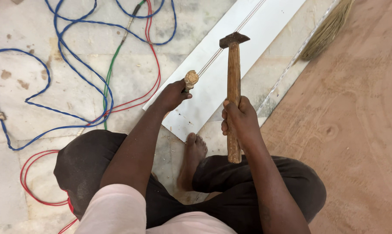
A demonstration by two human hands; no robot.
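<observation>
My right hand point(240, 119) grips the wooden handle of a hammer point(233, 82), whose dark metal head points away from me above a long white panel point(230, 52). My left hand point(173, 94) is closed around a chisel point(190, 79) with a worn, mushroomed wooden top, held upright against the near part of the white panel. The chisel's blade is hidden by my hand. The hammer head is raised beyond and to the right of the chisel top. I squat on the floor, one bare foot point(195, 151) just below the panel's near end.
Blue cables point(57, 56), a red cable point(155, 65) and a green one point(109, 73) loop over the marble floor at left. A large plywood sheet point(356, 130) fills the right side. A straw broom point(328, 28) lies at the top right, and a thin metal strip point(291, 60) runs beside the plywood.
</observation>
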